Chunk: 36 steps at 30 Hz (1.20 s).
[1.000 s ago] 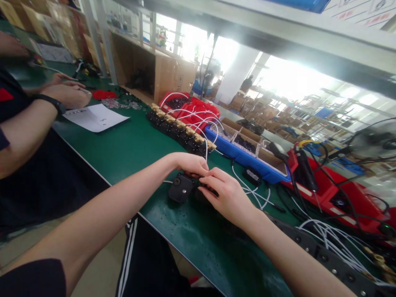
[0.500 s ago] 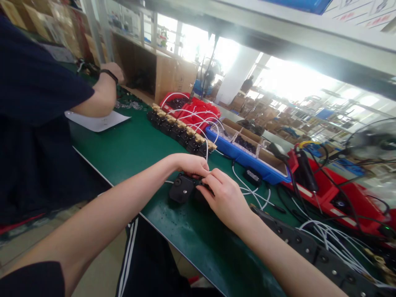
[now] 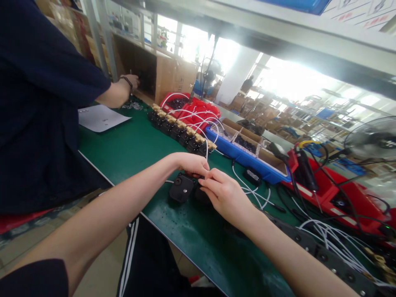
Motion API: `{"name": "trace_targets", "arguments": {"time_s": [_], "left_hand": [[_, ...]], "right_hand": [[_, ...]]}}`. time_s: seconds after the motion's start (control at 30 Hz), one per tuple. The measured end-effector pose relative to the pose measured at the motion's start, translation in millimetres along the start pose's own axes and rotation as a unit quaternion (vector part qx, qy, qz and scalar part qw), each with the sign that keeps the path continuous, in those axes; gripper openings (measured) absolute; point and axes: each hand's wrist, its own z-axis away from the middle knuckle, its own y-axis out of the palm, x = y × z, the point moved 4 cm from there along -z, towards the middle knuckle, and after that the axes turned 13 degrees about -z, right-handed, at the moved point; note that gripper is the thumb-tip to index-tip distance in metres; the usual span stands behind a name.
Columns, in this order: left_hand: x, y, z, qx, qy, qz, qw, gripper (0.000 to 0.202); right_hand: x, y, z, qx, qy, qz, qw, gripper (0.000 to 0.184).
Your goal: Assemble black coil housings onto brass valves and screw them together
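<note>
A small black plastic housing (image 3: 182,188) lies on the green bench top (image 3: 130,144) near its front edge. My left hand (image 3: 192,163) rests on the housing's far side with its fingers curled shut over it. My right hand (image 3: 225,195) comes in from the right, fingertips pinched against the same part and touching the left fingertips. What sits between the fingertips is hidden. A thin white wire (image 3: 247,187) runs off to the right from under my hands.
A row of black units with brass tops (image 3: 181,133) and white leads lies behind my hands. A blue tray (image 3: 247,159), red bins (image 3: 337,196) and an electric screwdriver (image 3: 305,167) stand to the right. A co-worker in dark blue (image 3: 40,95) leans over the bench's left end beside a paper sheet (image 3: 99,117).
My hands have stayed on the black housing, the right one shifting slightly. The co-worker has leaned in and reached an arm further toward the back of the bench.
</note>
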Motion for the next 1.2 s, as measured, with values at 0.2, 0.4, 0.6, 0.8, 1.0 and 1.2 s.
{"name": "trace_targets", "arguments": {"time_s": [0.2, 0.4, 0.6, 0.8, 1.0, 1.2], "left_hand": [[3, 1.6, 0, -0.007, -0.008, 0.001, 1.000, 0.039], [-4, 0.7, 5, -0.043, -0.019, 0.019, 0.999, 0.043], [-11, 0.5, 11, -0.068, -0.029, 0.021, 0.997, 0.033], [-15, 0.6, 15, -0.073, -0.029, 0.010, 0.997, 0.035], [-8, -0.5, 11, -0.071, -0.024, 0.003, 0.997, 0.051], [-5, -0.2, 9, -0.073, -0.018, -0.002, 0.997, 0.057]], "right_hand": [[-3, 3, 1, 0.001, -0.007, 0.019, 1.000, 0.014], [7, 18, 11, -0.121, 0.074, 0.045, 0.989, 0.014], [18, 27, 16, -0.233, 0.138, 0.043, 0.962, 0.015], [23, 36, 21, -0.292, 0.175, 0.030, 0.940, 0.017], [25, 44, 28, -0.326, 0.184, 0.005, 0.927, 0.018], [24, 40, 28, -0.296, 0.178, -0.018, 0.938, 0.021]]}}
